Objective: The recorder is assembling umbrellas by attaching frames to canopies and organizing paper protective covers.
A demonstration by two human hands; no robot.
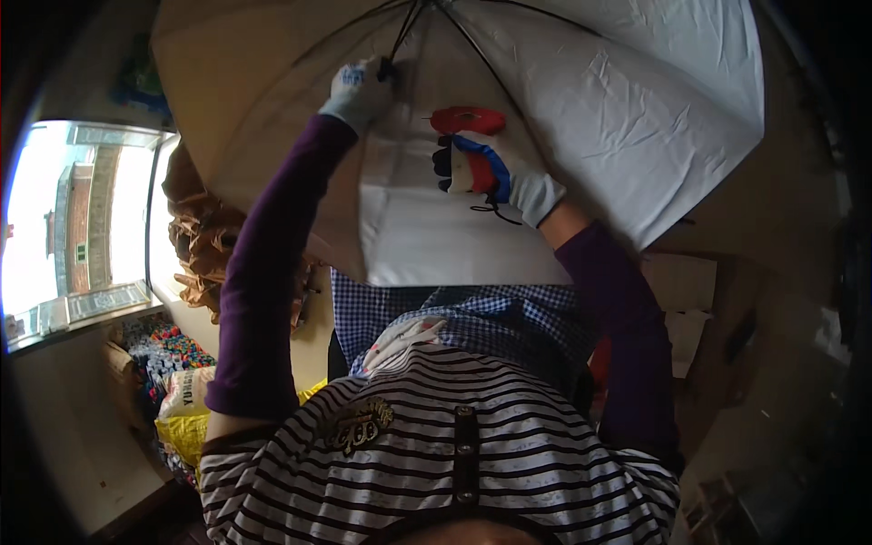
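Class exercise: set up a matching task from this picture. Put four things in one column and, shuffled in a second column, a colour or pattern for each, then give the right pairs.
Things:
1. umbrella canopy
2. sleeve
3. shirt
4. cloth on the lap

Colours:
A. purple
B. blue and white check
C. white
D. dark and white stripes

Pairs: 1-C, 2-A, 3-D, 4-B

Floor (118, 472), perhaps under sacks (186, 391)
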